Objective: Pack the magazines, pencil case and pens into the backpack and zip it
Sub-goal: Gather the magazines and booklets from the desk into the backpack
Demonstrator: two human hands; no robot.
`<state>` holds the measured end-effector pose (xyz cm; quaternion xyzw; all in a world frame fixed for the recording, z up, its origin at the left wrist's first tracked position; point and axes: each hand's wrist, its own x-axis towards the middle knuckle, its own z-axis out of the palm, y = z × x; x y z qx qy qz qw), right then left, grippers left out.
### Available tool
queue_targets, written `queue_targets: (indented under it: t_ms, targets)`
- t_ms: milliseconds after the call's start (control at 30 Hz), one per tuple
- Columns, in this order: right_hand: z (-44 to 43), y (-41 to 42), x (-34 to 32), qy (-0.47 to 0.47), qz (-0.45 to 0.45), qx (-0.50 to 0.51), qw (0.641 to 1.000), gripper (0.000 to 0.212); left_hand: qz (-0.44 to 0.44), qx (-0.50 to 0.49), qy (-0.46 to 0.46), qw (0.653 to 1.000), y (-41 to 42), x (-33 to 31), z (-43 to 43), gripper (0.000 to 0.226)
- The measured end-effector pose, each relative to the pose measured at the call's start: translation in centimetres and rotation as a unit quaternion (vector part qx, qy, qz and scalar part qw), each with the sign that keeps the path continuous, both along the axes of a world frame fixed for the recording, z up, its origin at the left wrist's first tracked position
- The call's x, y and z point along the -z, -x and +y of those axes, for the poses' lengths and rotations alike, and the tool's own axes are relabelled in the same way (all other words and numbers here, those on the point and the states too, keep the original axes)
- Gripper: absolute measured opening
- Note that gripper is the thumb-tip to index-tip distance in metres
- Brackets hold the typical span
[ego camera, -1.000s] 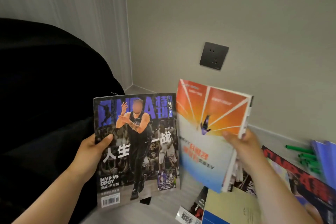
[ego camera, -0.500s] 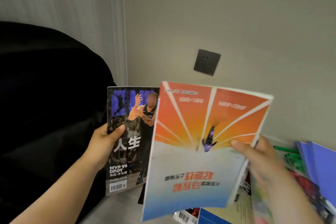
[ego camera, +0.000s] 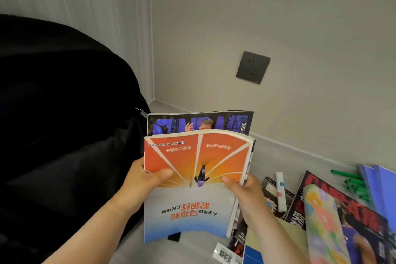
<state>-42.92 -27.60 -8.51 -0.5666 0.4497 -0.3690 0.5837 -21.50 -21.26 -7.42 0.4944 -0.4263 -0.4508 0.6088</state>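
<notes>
The left hand (ego camera: 143, 180) grips the left edge of an orange-and-white magazine (ego camera: 194, 186), thumb on its cover, while the right hand (ego camera: 246, 195) clamps the right edge, thumb likewise on top. Both hands press this magazine, its print upside down to the camera, flat against a dark basketball magazine (ego camera: 200, 123) behind it, whose blue masthead shows above the orange cover's bowed top edge. Left of the orange-and-white magazine, touching the left forearm, sits the black backpack (ego camera: 64, 124), a metal zipper pull (ego camera: 140, 111) showing near its edge; whether the bag is open is hard to tell in the dark fabric. Right of that magazine, on the pale table (ego camera: 192, 251), lie a red-and-black magazine (ego camera: 317, 197), a pastel pencil case (ego camera: 323, 221) on top of it, a white pen (ego camera: 280, 193), and green pens (ego camera: 351, 180) beside blue folders (ego camera: 381, 191).
</notes>
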Motion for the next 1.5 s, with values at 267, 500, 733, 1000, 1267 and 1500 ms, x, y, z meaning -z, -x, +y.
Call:
queue_targets:
  t_ms: [267, 500, 733, 1000, 1267, 1500]
  targets:
    - [-1.4, 0.2, -0.3, -0.031, 0.04, 0.04, 0.998, 0.088, 0.027, 0.021, -0.039, 0.999, -0.8, -0.4, -0.4, 0.068]
    - [-1.7, -0.2, -0.6, 0.024, 0.025, 0.031, 0.999, 0.031, 0.009, 0.003, -0.006, 1.0, -1.3, -1.2, 0.4, 0.064]
    - [-0.5, 0.5, -0.1, -0.016, 0.056, -0.046, 0.997, 0.022, -0.04, -0.014, -0.057, 0.997, -1.1, 0.7, 1.1, 0.031]
    - [-1.3, 0.4, -1.5, -0.017, 0.057, -0.116, 0.991, 0.034, 0.004, -0.013, -0.059, 0.998, -1.0, 0.3, 2.1, 0.017]
    - [-1.1, -2.3, -4.6, 0.051, -0.055, -0.125, 0.989, 0.037, -0.119, -0.052, 0.029, 0.991, -2.5, -7.2, 5.4, 0.016]
    - [-1.7, -8.5, -14.0, 0.2, -0.089, -0.225, 0.949, 0.027, -0.202, -0.213, 0.148, 0.944, -5.3, -14.7, 9.5, 0.018]
